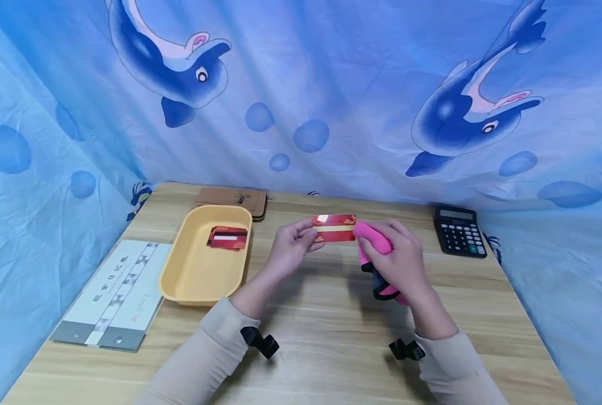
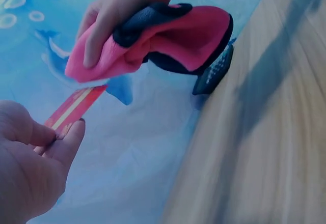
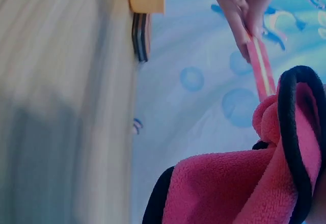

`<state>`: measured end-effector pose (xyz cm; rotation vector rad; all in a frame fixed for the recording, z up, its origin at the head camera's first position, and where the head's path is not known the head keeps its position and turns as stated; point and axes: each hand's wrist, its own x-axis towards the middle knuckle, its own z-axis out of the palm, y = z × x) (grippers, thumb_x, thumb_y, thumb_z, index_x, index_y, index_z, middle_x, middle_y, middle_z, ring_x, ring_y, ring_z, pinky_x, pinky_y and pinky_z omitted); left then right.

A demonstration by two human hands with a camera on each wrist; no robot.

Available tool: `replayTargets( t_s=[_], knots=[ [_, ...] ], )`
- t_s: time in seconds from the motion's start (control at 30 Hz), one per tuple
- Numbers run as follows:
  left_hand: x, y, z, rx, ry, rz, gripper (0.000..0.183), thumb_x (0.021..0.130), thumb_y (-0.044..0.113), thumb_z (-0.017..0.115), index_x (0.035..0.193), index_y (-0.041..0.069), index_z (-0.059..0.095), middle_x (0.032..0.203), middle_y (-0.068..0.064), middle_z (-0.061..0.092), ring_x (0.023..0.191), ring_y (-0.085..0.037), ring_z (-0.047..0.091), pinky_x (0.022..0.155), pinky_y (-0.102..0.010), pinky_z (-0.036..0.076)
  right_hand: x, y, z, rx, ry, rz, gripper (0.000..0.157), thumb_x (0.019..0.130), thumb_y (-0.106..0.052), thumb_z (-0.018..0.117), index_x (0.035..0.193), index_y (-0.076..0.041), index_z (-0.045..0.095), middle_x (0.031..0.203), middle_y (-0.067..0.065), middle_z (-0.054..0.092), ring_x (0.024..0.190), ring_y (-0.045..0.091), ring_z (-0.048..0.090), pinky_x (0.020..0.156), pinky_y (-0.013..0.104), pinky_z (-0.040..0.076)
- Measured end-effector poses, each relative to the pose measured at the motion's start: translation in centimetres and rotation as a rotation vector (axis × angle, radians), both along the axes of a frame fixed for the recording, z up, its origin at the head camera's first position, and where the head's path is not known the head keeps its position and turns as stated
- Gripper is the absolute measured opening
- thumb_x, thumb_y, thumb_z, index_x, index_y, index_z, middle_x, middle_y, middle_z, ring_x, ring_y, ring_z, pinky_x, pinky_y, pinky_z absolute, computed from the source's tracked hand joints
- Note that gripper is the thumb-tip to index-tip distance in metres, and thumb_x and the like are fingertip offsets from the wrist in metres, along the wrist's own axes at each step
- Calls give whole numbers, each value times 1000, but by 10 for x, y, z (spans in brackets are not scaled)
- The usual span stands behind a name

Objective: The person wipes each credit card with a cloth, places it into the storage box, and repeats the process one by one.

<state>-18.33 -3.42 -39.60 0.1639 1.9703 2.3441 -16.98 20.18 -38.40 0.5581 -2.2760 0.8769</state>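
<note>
Above the table, my left hand (image 1: 292, 246) pinches the left end of a red card (image 1: 334, 228) with a pale yellow stripe. My right hand (image 1: 399, 256) grips a bunched pink cloth (image 1: 376, 239) with dark edging, its lower part hanging below the fingers. The cloth is right at the card's right end in the head view. In the left wrist view the card (image 2: 74, 109) slants up toward the bunched cloth (image 2: 112, 56). The right wrist view shows the fuzzy cloth (image 3: 229, 183) large in front, overlapping the card's near end.
A yellow tray (image 1: 199, 281) on the left holds several red cards (image 1: 227, 238). Behind it lies a brown wallet-like case (image 1: 225, 198). A white and grey ledger binder (image 1: 113, 292) lies at far left, a black calculator (image 1: 460, 232) at back right. A blue dolphin-print curtain (image 1: 321, 112) surrounds the table.
</note>
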Motion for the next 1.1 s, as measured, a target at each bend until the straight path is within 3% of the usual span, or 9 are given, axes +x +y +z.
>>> replayTargets(
  t_s=[0.3, 0.47, 0.7, 0.87, 1.1],
  knots=[
    [5, 5, 13, -45, 82, -156, 35, 103, -5, 51, 137, -12, 53, 128, -28, 64, 108, -38, 69, 88, -35, 61, 0, -25, 12, 107, 77, -112, 32, 83, -22, 80, 113, -10, 77, 104, 13, 71, 76, 30, 68, 55, 39, 55],
    [2, 12, 12, -83, 144, -235, 36, 104, -5, 48, 140, -10, 52, 130, -27, 63, 114, -33, 67, 92, -33, 59, 3, -42, 15, 137, 115, -91, 30, 83, -22, 79, 111, -10, 77, 103, 12, 70, 72, 30, 69, 50, 41, 55],
    [3, 14, 11, -179, 182, -218, 38, 102, -9, 45, 137, -4, 59, 124, -17, 69, 112, -24, 68, 92, -29, 59, 13, -58, 9, 183, 143, -9, 32, 80, -17, 83, 110, -8, 79, 102, 12, 67, 68, 26, 65, 45, 36, 49],
    [4, 9, 9, -110, 163, -232, 38, 103, -7, 47, 141, -7, 53, 130, -21, 65, 115, -27, 68, 92, -30, 59, 18, -53, 3, 226, 162, -15, 35, 77, -18, 88, 110, -12, 80, 102, 12, 67, 65, 23, 62, 43, 32, 47],
    [3, -4, 13, -21, 150, -187, 36, 102, -11, 47, 138, -14, 51, 129, -34, 60, 112, -39, 67, 93, -39, 59, 15, -32, 0, 220, 156, -66, 31, 79, -17, 84, 109, -9, 80, 102, 15, 69, 66, 26, 64, 47, 33, 50]
  ],
)
